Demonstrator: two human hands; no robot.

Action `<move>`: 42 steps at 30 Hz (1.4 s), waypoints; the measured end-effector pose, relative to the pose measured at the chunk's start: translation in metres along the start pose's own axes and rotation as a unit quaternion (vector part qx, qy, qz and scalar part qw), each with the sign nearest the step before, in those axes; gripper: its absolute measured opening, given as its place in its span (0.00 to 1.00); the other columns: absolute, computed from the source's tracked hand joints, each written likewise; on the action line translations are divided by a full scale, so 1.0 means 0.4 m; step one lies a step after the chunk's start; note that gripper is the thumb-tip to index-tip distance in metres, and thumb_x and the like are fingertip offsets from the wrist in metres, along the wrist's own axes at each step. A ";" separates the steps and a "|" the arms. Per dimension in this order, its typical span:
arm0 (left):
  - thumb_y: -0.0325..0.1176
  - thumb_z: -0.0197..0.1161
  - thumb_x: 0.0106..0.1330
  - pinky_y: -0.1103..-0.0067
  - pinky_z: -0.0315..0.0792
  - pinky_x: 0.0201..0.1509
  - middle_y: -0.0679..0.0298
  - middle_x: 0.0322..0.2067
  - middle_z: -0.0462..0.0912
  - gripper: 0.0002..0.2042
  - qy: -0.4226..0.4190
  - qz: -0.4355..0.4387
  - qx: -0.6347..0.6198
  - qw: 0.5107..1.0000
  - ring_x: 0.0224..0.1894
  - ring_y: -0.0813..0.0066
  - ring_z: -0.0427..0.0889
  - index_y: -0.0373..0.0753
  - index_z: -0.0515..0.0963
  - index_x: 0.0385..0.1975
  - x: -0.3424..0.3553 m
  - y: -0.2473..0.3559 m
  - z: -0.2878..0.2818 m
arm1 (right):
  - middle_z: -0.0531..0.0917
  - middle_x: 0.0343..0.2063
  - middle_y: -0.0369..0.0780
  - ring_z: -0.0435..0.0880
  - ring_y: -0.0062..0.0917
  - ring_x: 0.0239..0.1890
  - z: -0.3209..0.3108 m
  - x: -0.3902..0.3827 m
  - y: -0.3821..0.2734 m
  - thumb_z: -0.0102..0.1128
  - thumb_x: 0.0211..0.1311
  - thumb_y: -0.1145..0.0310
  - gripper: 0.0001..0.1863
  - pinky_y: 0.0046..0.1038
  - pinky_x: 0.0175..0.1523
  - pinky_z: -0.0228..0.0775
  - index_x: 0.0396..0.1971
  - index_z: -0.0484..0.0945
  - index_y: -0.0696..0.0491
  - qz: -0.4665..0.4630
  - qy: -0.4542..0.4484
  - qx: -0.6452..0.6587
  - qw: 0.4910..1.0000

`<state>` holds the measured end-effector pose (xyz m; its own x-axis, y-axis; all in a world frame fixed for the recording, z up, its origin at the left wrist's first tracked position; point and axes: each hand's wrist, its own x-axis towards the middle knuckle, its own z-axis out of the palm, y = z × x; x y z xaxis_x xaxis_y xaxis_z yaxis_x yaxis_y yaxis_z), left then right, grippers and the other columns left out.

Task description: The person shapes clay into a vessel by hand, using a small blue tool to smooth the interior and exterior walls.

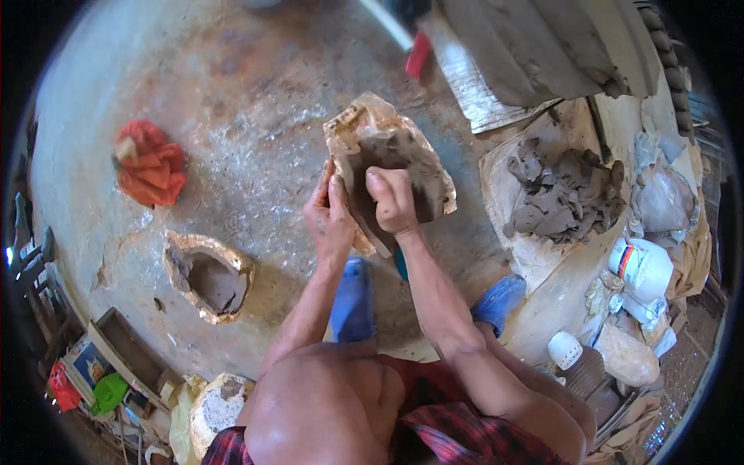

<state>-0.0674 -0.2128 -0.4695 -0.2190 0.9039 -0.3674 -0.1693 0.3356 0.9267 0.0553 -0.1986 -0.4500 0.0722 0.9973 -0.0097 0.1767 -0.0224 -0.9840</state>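
A rough plaster mould point(418, 139) lined with dark grey clay sits in front of me, tilted, its inner hollow facing up. My left hand point(327, 213) grips its left wall, thumb along the edge. My right hand point(393, 198) is curled into a fist against the clay inside; whether it holds anything is hidden. A smaller clay-lined mould point(245, 279) rests on the floor to the left. To the right, a heap of loose grey clay point(564, 194) lies on a pale sheet point(504, 170).
My blue boots point(350, 302) stand below the mould. A red cloth point(151, 164) lies left. Grey clay slabs point(542, 43) and a red-handled tool point(418, 54) are at top. White containers point(647, 267) line the right edge; a wooden tray point(124, 349) and another mould point(221, 411) are lower left.
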 end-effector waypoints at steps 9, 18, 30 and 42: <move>0.30 0.57 0.77 0.71 0.72 0.68 0.44 0.60 0.82 0.19 -0.004 0.027 0.131 0.991 0.65 0.58 0.81 0.26 0.78 0.61 0.006 0.100 0.076 | 0.65 0.17 0.50 0.70 0.48 0.20 -0.110 0.013 -0.078 0.48 0.69 0.59 0.22 0.43 0.30 0.59 0.19 0.66 0.60 -0.082 -0.056 -0.062 0.993; 0.31 0.56 0.77 0.72 0.69 0.72 0.47 0.63 0.81 0.21 -0.036 0.024 0.066 0.997 0.67 0.64 0.78 0.27 0.75 0.66 0.057 0.065 0.035 | 0.78 0.60 0.53 0.79 0.39 0.64 -0.040 0.164 -0.144 0.43 0.81 0.44 0.31 0.42 0.66 0.71 0.60 0.72 0.59 -0.334 0.125 0.157 0.921; 0.29 0.56 0.79 0.77 0.75 0.63 0.51 0.65 0.79 0.27 -0.110 0.021 0.054 0.992 0.60 0.74 0.80 0.29 0.62 0.75 0.104 0.070 0.052 | 0.46 0.83 0.40 0.46 0.36 0.84 0.024 0.270 0.015 0.49 0.78 0.45 0.45 0.44 0.83 0.37 0.83 0.41 0.50 -0.092 0.019 0.264 0.960; 0.33 0.56 0.79 0.79 0.75 0.58 0.57 0.58 0.85 0.26 -0.103 -0.032 0.075 0.991 0.50 0.81 0.80 0.29 0.66 0.73 0.142 0.039 0.025 | 0.49 0.82 0.43 0.48 0.35 0.83 -0.007 0.309 0.005 0.41 0.82 0.51 0.38 0.42 0.83 0.38 0.81 0.47 0.55 -0.182 0.013 0.117 0.976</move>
<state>-0.0728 -0.1537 -0.4750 -0.0090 0.9089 -0.4169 -0.0284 0.4166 0.9087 0.0674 -0.0755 -0.4525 0.0718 0.9339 0.3504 -0.0329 0.3533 -0.9349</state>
